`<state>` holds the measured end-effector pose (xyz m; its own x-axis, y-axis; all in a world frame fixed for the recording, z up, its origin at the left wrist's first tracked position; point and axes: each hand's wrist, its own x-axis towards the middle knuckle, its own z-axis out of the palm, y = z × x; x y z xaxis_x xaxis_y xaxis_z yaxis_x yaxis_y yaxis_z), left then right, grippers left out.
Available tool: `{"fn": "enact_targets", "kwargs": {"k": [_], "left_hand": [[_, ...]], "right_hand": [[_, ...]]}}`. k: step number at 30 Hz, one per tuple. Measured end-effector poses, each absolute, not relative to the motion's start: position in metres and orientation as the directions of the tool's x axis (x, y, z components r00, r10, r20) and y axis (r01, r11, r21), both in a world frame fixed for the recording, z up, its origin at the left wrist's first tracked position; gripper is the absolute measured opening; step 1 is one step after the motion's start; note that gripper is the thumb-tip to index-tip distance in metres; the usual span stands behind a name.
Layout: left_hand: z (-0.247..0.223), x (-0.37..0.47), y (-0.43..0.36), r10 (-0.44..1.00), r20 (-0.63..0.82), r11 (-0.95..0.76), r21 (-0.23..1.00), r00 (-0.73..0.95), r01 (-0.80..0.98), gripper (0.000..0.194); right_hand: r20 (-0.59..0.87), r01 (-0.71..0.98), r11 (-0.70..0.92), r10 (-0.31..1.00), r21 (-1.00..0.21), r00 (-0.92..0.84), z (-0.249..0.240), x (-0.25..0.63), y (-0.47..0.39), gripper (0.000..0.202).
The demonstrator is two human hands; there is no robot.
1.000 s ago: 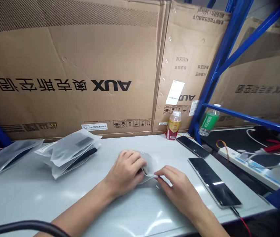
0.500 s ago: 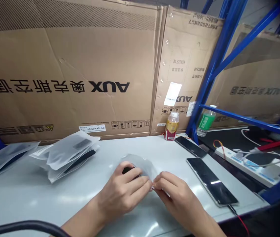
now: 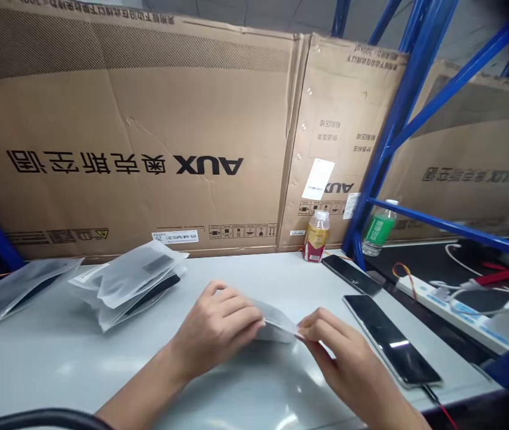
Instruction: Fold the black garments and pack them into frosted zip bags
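Note:
A frosted plastic bag (image 3: 276,325) is stretched between my two hands above the white tabletop. My left hand (image 3: 221,325) is closed at the bag's left side, its fingers bent over the edge and hiding part of it. At the bag's right corner, the fingertips of my right hand (image 3: 337,349) pinch the plastic. Whether anything lies inside the bag cannot be made out. To the left, a stack of frosted bags (image 3: 135,278) with dark items inside rests on the table, and another filled bag (image 3: 24,289) lies farther left.
Right of my hands lie a phone (image 3: 391,340) with a cable plugged in and a second phone (image 3: 350,275). A drink bottle (image 3: 316,237) stands by the large cardboard box (image 3: 147,107). Blue rack posts (image 3: 409,101), a water bottle (image 3: 379,230) and a power strip (image 3: 456,313) are beyond.
My hands have moved apart, the right one shifting rightward, and the bag's edge is now drawn out between them. The dark thing seen at my left fingers is out of sight. The view has tilted slightly.

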<state>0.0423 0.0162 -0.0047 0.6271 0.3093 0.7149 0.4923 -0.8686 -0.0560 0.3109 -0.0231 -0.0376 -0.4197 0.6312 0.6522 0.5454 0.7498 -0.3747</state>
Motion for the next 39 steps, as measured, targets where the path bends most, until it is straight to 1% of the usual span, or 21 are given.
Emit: {"fn": "enact_targets", "kwargs": {"k": [2,4,8,10,11,12,14,16,19,23,26,30,34,39], "left_hand": [[-0.008,0.043,0.017,0.369,0.682,-0.877,0.030,0.631,0.480,0.016],[-0.013,0.042,0.018,0.396,0.660,-0.880,0.074,0.639,0.469,0.019],[-0.024,0.038,0.023,0.368,0.637,-0.894,0.040,0.678,0.447,0.024],[-0.027,0.039,0.023,0.359,0.661,-0.891,0.033,0.659,0.453,0.017],[-0.028,0.040,0.023,0.357,0.676,-0.890,0.037,0.644,0.454,0.014],[-0.028,0.042,0.021,0.354,0.688,-0.890,0.039,0.634,0.454,0.014],[-0.028,0.046,0.016,0.345,0.692,-0.890,0.026,0.634,0.455,0.014],[-0.025,0.050,0.011,0.332,0.695,-0.884,-0.006,0.638,0.467,0.017],[-0.023,0.053,0.006,0.328,0.698,-0.876,-0.027,0.636,0.482,0.020],[-0.023,0.053,0.007,0.357,0.677,-0.879,0.011,0.643,0.476,0.020],[-0.025,0.053,0.007,0.371,0.671,-0.876,0.024,0.642,0.481,0.020],[-0.027,0.056,0.005,0.355,0.688,-0.859,-0.028,0.634,0.511,0.010],[-0.024,0.058,0.004,0.313,0.673,-0.855,-0.108,0.670,0.508,0.020],[-0.019,0.050,0.012,0.261,0.717,-0.875,-0.106,0.646,0.472,0.016]], "right_hand": [[0.646,0.569,0.737,0.641,-0.366,-0.414,-0.038,0.312,-0.022,0.020],[0.636,0.589,0.724,0.652,-0.359,-0.412,-0.039,0.315,-0.020,0.019],[0.589,0.636,0.661,0.715,-0.397,-0.376,-0.039,0.322,-0.017,0.017],[0.565,0.655,0.646,0.731,-0.392,-0.383,-0.037,0.322,-0.018,0.012],[0.570,0.663,0.655,0.718,-0.361,-0.399,-0.035,0.319,-0.019,0.008],[0.591,0.672,0.672,0.691,-0.312,-0.417,-0.033,0.316,-0.020,0.009],[0.652,0.684,0.705,0.611,-0.190,-0.449,-0.029,0.305,-0.024,0.017],[0.688,0.689,0.716,0.556,-0.113,-0.465,-0.026,0.294,-0.026,0.013],[0.701,0.681,0.724,0.540,-0.105,-0.466,-0.027,0.284,-0.027,0.015],[0.748,0.655,0.753,0.468,-0.059,-0.471,-0.037,0.283,-0.023,0.019],[0.764,0.650,0.756,0.464,-0.079,-0.447,-0.045,0.281,-0.021,0.019],[0.750,0.621,0.773,0.486,-0.130,-0.448,-0.048,0.278,-0.020,0.019],[0.686,0.575,0.787,0.546,-0.223,-0.481,-0.046,0.287,-0.020,0.018],[0.635,0.605,0.747,0.614,-0.275,-0.470,-0.039,0.300,-0.022,0.020]]}}
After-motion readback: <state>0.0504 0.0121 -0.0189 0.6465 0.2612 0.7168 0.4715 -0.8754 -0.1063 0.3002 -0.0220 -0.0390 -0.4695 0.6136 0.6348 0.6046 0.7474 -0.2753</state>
